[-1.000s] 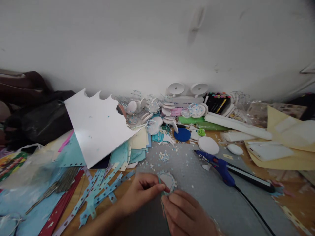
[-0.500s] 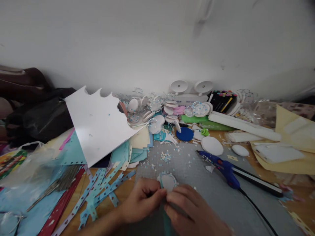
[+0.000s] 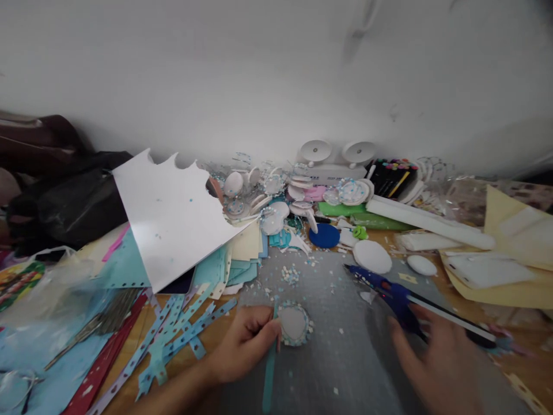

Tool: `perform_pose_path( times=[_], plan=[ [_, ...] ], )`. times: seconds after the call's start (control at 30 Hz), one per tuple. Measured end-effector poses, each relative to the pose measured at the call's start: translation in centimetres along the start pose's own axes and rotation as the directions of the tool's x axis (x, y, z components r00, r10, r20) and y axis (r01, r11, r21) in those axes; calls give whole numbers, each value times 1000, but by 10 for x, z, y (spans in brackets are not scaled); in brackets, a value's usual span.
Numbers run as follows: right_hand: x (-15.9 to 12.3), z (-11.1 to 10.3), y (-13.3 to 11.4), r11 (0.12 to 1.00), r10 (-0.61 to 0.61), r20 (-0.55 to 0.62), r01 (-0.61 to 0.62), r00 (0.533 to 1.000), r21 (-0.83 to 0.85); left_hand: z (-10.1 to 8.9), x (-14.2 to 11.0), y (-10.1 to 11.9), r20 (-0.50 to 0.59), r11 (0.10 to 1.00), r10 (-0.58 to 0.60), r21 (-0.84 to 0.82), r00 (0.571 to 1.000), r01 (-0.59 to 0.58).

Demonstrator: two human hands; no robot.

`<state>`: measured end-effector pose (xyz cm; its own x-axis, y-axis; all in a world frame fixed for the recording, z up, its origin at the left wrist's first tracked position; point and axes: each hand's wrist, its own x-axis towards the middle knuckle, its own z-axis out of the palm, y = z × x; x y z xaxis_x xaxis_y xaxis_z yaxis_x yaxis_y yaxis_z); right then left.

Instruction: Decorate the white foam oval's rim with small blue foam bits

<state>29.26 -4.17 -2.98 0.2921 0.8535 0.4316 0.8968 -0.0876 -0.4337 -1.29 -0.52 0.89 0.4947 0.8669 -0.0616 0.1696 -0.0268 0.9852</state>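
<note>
My left hand (image 3: 248, 343) is closed in a pinch on a narrow teal strip (image 3: 269, 374), which hangs down from the fingers with a short end sticking up above them. Right beside those fingertips is a white disc (image 3: 294, 324) edged with small blue and white beads; whether the fingers also grip its rim I cannot tell. My right hand (image 3: 440, 357), a little blurred, is at the handle of a blue glue gun (image 3: 380, 282) with thumb and fingers apart. The glue gun lies on its side on the grey mat (image 3: 345, 380), nozzle pointing to the upper left.
Loose beads (image 3: 290, 275) lie on the mat ahead of the disc. Polka-dot ribbon strips (image 3: 173, 334) and a large white cut-out sheet (image 3: 173, 225) are at left. Beaded discs (image 3: 273, 218) pile up along the wall. White foam ovals (image 3: 372, 256) and a marker box (image 3: 391, 178) stand at right.
My right hand has left the disc and moved right to the glue gun, its fingers opening. My left hand stays by the disc with the teal strip, which has shifted slightly left.
</note>
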Motion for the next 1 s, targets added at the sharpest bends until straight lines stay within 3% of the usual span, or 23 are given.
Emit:
perform_pose_path(
  times=[0.1, 0.23, 0.37, 0.47, 0.57, 0.67, 0.83, 1.0],
  plan=[
    [11, 11, 0, 931, -141, 55, 151, 989, -333, 0, 1, -2, -4, 1000, 13, 10, 1000, -13],
    [13, 28, 9, 879, -165, 126, 204, 978, -430, 0, 2, -1, 0, 1000, 19, 23, 1000, -19],
    [22, 27, 6, 932, -140, 138, 178, 980, -316, 1, 2, -3, 18, 999, 9, 47, 1000, -10],
    [39, 14, -10, 985, -14, 41, 20, 999, -169, 0, 1, -8, 22, 997, -2, 73, 1000, 1],
    [53, 4, -32, 987, 152, -20, -153, 988, -38, -1, 0, -13, 31, 995, -11, 97, 999, 8],
    [53, 8, -50, 964, 242, 17, -243, 970, 109, -2, 1, -15, 34, 995, -16, 99, 999, 13],
    [26, 22, -61, 929, 137, 179, -189, 974, 318, 1, 2, -12, 37, 996, -20, 88, 999, 16],
    [9, 24, -62, 937, 96, 228, -165, 969, 307, 4, 1, -10, 121, 999, -35, 38, 992, 30]
  ],
)
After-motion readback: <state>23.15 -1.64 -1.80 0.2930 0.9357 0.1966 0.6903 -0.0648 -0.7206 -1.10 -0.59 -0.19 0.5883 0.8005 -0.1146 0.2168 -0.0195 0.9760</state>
